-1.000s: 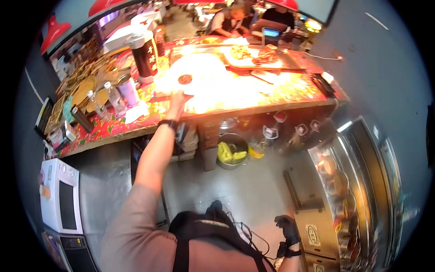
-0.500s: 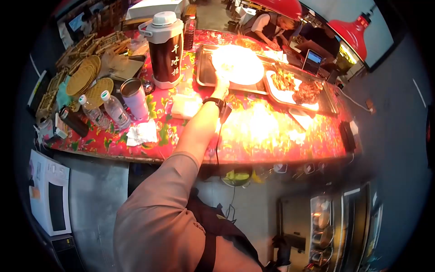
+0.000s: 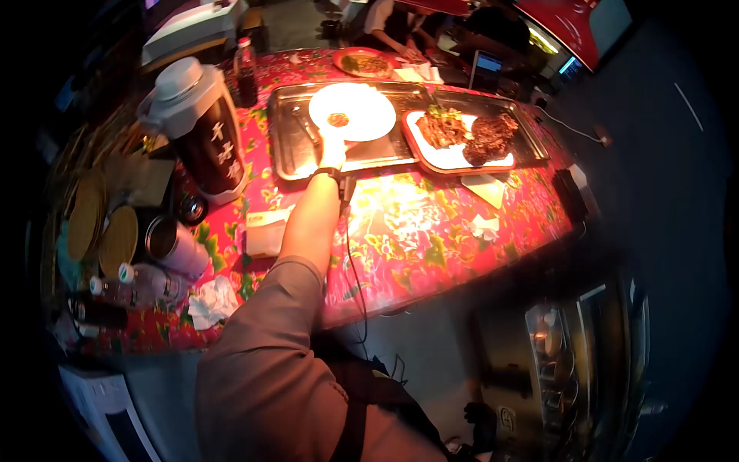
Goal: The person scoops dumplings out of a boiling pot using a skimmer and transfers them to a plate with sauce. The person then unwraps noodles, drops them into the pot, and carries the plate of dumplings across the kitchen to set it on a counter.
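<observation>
My left hand [image 3: 332,148], a dark band on its wrist, reaches to the near edge of a round white plate [image 3: 362,108] and grips its rim. Glare washes out the fingers. A small brownish spot of food shows on the plate near the fingertips. The plate is in or just over a metal tray [image 3: 286,154]; I cannot tell whether it touches. Right of it, a white dish [image 3: 454,160] with a red rim holds dark, shredded-looking food [image 3: 493,135]. Low on the right, a dark glove-like shape [image 3: 481,422] may be my right hand; its fingers are unclear.
A large insulated jug [image 3: 208,131] stands left of the tray, beside a dark bottle [image 3: 245,73]. Nearer are a tumbler [image 3: 181,246], water bottles and crumpled tissue [image 3: 213,302]. A cable [image 3: 354,269] hangs over the table edge. Another person's hands [image 3: 412,54] are across the table.
My view has turned and moved closer, so the table shifts left and tilts. Glare has lessened, showing the plate and food more clearly. My left hand stays at the plate's near edge.
</observation>
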Motion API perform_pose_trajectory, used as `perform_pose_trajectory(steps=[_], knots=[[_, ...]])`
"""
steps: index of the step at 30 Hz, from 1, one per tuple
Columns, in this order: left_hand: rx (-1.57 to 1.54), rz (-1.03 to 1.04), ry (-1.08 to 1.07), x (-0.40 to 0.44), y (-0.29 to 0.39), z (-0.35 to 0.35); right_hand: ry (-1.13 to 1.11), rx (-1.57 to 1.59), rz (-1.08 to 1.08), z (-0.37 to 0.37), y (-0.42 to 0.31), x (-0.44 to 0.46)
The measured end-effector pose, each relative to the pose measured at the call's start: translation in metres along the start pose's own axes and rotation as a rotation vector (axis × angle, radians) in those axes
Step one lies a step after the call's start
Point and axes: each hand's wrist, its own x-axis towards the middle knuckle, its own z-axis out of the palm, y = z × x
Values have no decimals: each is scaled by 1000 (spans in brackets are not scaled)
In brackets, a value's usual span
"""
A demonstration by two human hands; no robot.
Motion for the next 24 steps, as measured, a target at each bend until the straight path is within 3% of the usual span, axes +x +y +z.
perform_pose_trajectory(steps=[3,11,12,14,17,20,23,24], knots=[[69,9,24,18,-5,-5,15,54,53,7,-13,-15],[346,59,39,53,-11,-5,102,5,-203,27,-17,-40],[396,75,29,56,-13,-1,114,44,-45,27,-19,-42],[520,122,6,60,-16,5,151,7,-53,31,-4,-52],[758,253,-87,66,-30,26,239,-30,-146,36,-28,-67],[940,431,-269,57,-45,68,436,296,-323,21,-14,-63],[1039,671,-419,23,-47,130,373,273,-447,-46,-20,-72],[1048,748,-465,4,-49,157,402,461,-273,-66,21,-75]])
